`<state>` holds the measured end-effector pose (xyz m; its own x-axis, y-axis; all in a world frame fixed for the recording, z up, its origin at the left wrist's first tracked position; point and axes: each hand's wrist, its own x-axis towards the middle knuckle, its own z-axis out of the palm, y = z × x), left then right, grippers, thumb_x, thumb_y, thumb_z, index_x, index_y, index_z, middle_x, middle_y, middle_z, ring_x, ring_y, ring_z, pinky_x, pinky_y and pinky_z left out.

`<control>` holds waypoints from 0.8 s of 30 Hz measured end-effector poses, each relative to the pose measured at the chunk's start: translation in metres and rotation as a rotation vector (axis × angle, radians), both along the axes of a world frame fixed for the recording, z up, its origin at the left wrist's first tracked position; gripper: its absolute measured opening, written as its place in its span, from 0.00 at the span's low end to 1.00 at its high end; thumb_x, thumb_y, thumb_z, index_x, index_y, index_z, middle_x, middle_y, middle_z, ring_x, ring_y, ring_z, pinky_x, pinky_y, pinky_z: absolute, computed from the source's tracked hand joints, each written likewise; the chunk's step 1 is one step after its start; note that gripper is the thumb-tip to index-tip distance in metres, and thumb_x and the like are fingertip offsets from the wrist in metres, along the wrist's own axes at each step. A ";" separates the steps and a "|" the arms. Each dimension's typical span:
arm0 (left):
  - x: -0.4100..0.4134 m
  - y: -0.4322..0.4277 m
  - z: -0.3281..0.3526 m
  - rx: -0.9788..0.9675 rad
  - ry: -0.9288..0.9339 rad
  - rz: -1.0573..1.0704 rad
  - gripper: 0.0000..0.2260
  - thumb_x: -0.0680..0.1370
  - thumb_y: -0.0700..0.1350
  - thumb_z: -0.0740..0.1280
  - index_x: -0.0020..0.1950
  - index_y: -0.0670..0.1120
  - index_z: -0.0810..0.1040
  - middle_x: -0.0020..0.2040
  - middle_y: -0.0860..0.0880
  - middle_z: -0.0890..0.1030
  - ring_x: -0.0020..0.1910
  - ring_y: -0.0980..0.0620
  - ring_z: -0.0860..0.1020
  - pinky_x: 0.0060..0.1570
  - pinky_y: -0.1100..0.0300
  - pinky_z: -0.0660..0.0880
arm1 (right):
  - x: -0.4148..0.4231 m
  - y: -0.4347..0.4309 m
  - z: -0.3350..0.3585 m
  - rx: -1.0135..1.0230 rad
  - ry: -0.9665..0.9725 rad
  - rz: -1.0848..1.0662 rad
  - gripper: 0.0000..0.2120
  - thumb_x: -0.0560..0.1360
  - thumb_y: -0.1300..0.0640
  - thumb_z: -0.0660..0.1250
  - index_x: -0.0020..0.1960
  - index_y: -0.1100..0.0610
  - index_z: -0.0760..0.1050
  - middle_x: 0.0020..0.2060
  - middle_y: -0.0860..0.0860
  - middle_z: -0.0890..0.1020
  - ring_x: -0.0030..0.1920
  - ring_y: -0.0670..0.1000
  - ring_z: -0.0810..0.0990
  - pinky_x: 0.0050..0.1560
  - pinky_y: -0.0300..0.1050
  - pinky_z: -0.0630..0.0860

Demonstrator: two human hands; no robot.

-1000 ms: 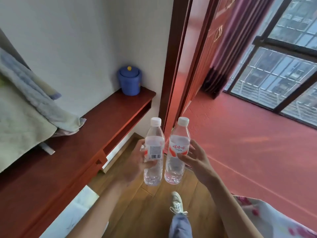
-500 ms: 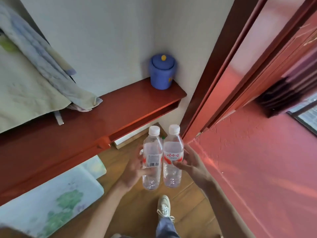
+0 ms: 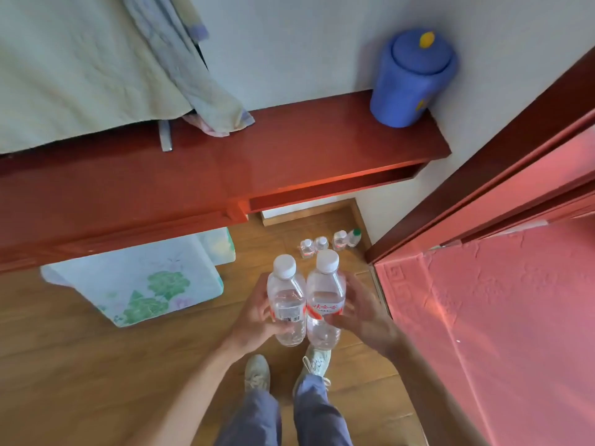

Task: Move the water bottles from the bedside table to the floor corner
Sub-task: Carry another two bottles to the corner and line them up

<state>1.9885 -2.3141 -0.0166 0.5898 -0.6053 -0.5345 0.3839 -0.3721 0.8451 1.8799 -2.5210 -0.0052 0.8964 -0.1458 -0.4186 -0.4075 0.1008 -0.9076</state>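
Two water bottles are held upright and side by side, touching, above the wooden floor. The left bottle, with a barcode on its label, is gripped by the left hand, whose fingers are curled round its lower half. The right bottle, with a red-and-white label, is gripped the same way by the right hand. Both are capped in white and are seen just above the person's shoes.

Four more small bottles are stood on the floor in the corner — close to the wall and the dark red door frame, near the end of the bedside table. On that end a blue lidded jar is set against the wall. Pale bedding is draped over the table's left part — a flowered pad is laid on the floor below it.
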 end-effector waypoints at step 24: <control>0.061 0.030 -0.261 0.073 -0.181 0.051 0.32 0.63 0.32 0.76 0.59 0.56 0.69 0.52 0.58 0.78 0.54 0.56 0.77 0.54 0.61 0.75 | 0.100 0.020 -0.250 -0.420 0.122 0.259 0.35 0.60 0.69 0.79 0.56 0.44 0.68 0.47 0.38 0.76 0.48 0.32 0.75 0.44 0.24 0.69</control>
